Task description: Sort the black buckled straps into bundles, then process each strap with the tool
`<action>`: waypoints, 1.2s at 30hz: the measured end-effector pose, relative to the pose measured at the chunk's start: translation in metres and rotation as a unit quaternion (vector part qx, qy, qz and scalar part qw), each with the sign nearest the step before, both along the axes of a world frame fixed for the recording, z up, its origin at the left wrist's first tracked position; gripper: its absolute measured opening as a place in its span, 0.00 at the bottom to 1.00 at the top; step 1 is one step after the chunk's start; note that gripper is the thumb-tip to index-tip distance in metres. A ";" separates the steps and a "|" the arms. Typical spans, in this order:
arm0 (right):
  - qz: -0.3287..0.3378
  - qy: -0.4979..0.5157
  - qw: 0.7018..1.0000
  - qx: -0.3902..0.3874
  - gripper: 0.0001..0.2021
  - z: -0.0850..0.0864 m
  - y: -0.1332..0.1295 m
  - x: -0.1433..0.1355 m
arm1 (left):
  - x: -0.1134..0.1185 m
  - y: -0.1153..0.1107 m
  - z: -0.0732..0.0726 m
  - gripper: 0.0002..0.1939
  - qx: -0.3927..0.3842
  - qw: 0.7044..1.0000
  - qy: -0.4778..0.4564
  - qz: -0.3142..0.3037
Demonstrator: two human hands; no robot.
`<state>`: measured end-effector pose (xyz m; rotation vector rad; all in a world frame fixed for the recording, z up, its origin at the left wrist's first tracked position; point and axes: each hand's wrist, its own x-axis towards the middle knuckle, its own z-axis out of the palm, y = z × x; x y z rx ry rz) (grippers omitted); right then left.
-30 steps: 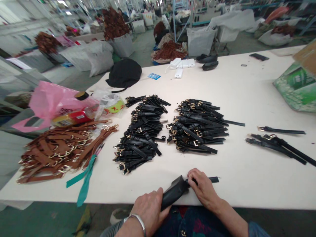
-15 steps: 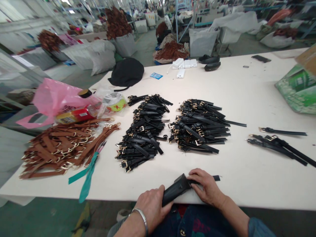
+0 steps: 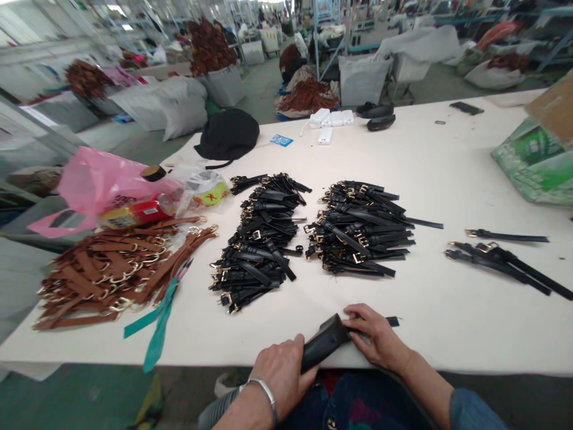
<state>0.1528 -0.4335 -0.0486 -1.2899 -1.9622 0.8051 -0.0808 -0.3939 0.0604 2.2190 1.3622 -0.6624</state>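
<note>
My left hand (image 3: 281, 371) is wrapped round the handle of a black handheld tool (image 3: 324, 343), whose exact kind I cannot make out. The tool's wide head reaches up to the fingers of my right hand (image 3: 373, 335). Pinched in that hand is a black strap, its end (image 3: 393, 321) sticking out on the right; the rest of it is hidden by my fingers and the tool. Beyond my hands lie two heaps of black buckled straps, a left heap (image 3: 257, 239) and a right heap (image 3: 358, 230). Several more black straps (image 3: 501, 266) lie farther right.
Brown straps with metal rings (image 3: 107, 272) are piled at the left, beside a teal ribbon (image 3: 163, 325). Behind them are a pink bag (image 3: 98, 188) and a bottle (image 3: 138, 210). A black cap (image 3: 229, 136) and white devices (image 3: 331, 118) sit farther back; a green package (image 3: 537, 155) stands right.
The view has shifted slightly. My left hand and the tool have moved a little to the right, while my right hand keeps its pinch on the strap. The heaps look the same.
</note>
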 end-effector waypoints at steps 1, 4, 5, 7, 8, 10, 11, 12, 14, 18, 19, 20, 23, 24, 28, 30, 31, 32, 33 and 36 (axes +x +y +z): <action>0.001 -0.001 1.000 0.004 0.15 0.000 0.000 0.000 | -0.003 0.000 0.000 0.16 -0.001 1.000 0.001 0.003; -0.007 0.006 1.000 0.013 0.12 0.000 0.001 0.000 | -0.012 0.002 0.005 0.16 -0.006 1.000 0.013 -0.004; -0.010 0.009 1.000 0.013 0.12 0.000 0.001 -0.001 | -0.014 0.002 0.007 0.16 -0.008 1.000 0.018 -0.009; -0.013 0.012 1.000 0.009 0.11 -0.001 0.001 -0.001 | -0.013 0.002 0.011 0.16 -0.012 0.999 0.025 -0.018; -0.012 0.012 1.000 0.006 0.11 -0.001 0.001 -0.001 | -0.010 0.002 0.011 0.16 -0.013 0.999 0.025 -0.021; -0.006 0.014 1.000 0.004 0.11 -0.003 0.002 0.000 | -0.003 0.001 0.011 0.17 -0.013 0.999 0.020 -0.023; -0.003 0.017 1.000 0.004 0.12 -0.004 0.002 0.000 | 0.002 0.000 0.010 0.17 -0.013 1.000 0.017 -0.022; 0.000 0.021 1.000 0.006 0.12 -0.004 0.002 0.000 | 0.005 0.000 0.008 0.17 -0.013 1.000 0.014 -0.021; 0.005 0.027 1.000 0.006 0.13 -0.005 0.002 0.001 | 0.010 0.000 0.006 0.18 -0.013 1.000 0.012 -0.015; 0.002 0.020 1.000 -0.006 0.13 -0.003 0.003 0.000 | 0.006 0.001 0.008 0.18 -0.020 1.000 0.007 -0.009; 0.001 0.019 1.000 -0.008 0.13 -0.002 0.003 0.000 | 0.004 0.002 0.010 0.17 -0.021 1.000 0.011 -0.010; 0.000 0.018 1.000 -0.008 0.12 0.000 0.003 0.000 | 0.001 0.003 0.012 0.17 -0.022 0.999 0.018 -0.013; 0.000 0.019 1.000 -0.010 0.11 0.002 0.003 -0.002 | 0.000 0.005 0.017 0.16 -0.023 0.999 0.040 -0.025; 0.000 0.021 1.000 -0.010 0.11 0.002 0.003 -0.002 | 0.002 0.005 0.018 0.16 -0.019 0.999 0.039 -0.030; -0.009 0.035 0.999 -0.006 0.11 -0.002 0.002 0.000 | 0.012 0.004 0.012 0.15 0.002 0.999 0.010 -0.034; -0.009 0.038 0.999 -0.007 0.11 -0.004 0.002 0.001 | 0.013 0.003 0.008 0.16 0.003 1.000 0.005 -0.021; -0.006 0.036 0.999 -0.009 0.11 -0.004 0.002 0.001 | 0.011 0.003 0.007 0.16 0.002 1.000 0.008 -0.015; -0.003 0.031 0.999 -0.011 0.11 -0.003 0.002 0.001 | 0.008 0.003 0.008 0.16 0.001 1.000 0.014 -0.010; -0.001 0.026 1.000 -0.012 0.11 -0.003 0.002 0.001 | 0.004 0.004 0.009 0.16 0.001 1.000 0.021 -0.008; -0.009 0.020 1.000 -0.011 0.11 -0.002 0.001 0.000 | -0.003 0.007 0.016 0.17 -0.007 0.999 0.041 -0.022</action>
